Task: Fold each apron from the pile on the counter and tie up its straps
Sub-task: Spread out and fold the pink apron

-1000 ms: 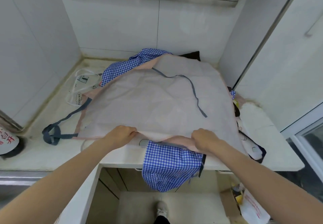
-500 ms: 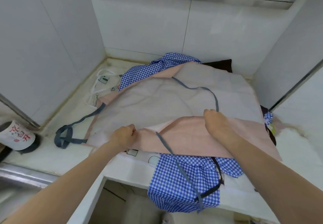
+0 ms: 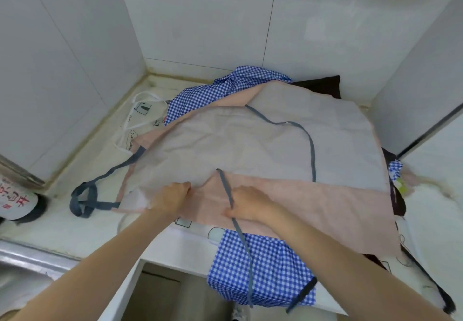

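Note:
A pink apron (image 3: 250, 145) lies spread grey side up over the pile on the counter (image 3: 75, 228). Its near edge is folded back, showing a pink flap (image 3: 325, 203). My left hand (image 3: 172, 195) grips the fabric at the flap's left corner. My right hand (image 3: 248, 205) lies on the flap and pinches a grey-blue strap (image 3: 246, 258) that hangs over the counter edge. Another strap (image 3: 310, 150) curves across the apron, and a knotted strap loop (image 3: 82, 200) lies to the left. Under it a blue gingham apron (image 3: 265, 270) droops off the front.
A white printed apron (image 3: 140, 120) and dark fabric (image 3: 323, 85) stick out from the pile at the back. A white container with red characters (image 3: 15, 200) stands at the far left, a steel sink (image 3: 25, 270) below it. Tiled walls enclose the counter on three sides.
The apron's near edge has been folded up over its middle, exposing the pink side. My right hand then came back toward me and left onto the strap. The left hand kept its grip.

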`<state>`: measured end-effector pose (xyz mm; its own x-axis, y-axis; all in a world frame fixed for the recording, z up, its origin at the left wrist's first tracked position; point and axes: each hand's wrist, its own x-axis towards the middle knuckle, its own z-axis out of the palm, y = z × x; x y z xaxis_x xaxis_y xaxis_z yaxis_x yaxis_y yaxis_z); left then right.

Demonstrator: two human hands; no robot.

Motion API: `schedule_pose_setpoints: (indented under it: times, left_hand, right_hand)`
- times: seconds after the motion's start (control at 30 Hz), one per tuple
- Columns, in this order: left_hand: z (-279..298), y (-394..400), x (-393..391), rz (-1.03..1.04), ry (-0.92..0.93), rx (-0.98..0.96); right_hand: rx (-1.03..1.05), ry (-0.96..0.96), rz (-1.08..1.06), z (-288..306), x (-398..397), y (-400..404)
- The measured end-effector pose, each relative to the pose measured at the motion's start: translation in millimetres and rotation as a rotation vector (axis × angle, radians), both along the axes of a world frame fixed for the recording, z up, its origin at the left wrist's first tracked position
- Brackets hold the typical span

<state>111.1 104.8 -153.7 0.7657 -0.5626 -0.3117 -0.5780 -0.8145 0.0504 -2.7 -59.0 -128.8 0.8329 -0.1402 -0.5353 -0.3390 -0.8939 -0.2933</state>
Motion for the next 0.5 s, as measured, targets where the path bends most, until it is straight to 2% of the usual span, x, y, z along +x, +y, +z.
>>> schedule_pose_setpoints:
  times: [0.1,0.17,0.23,0.33,0.4,0.5]
  left_hand:
    - [-1,6,3,-0.036,-0.055,-0.019]
    - [0,16,3,-0.040,-0.104,0.003]
    - [3,28,2,-0.055,-0.163,0.005]
    - [8,28,1,-0.189,-0.176,-0.280]
    - [12,16,-2,-0.354,-0.124,-0.345]
    - [21,-8,-20,-0.482,-0.009,-0.244]
  right_hand:
    - [-0.083,0.001,-0.094,-10,2,8]
    - [-0.067,0.019,-0.150,-12,0,10]
    - [0.077,0.013,-0.271,-6,-2,11]
    - [0.353,-0.037,-0.541,0,-5,10]
    - [0.342,-0.048,-0.540,4,-8,10]
    - [0.319,0.044,-0.416,4,-14,22]
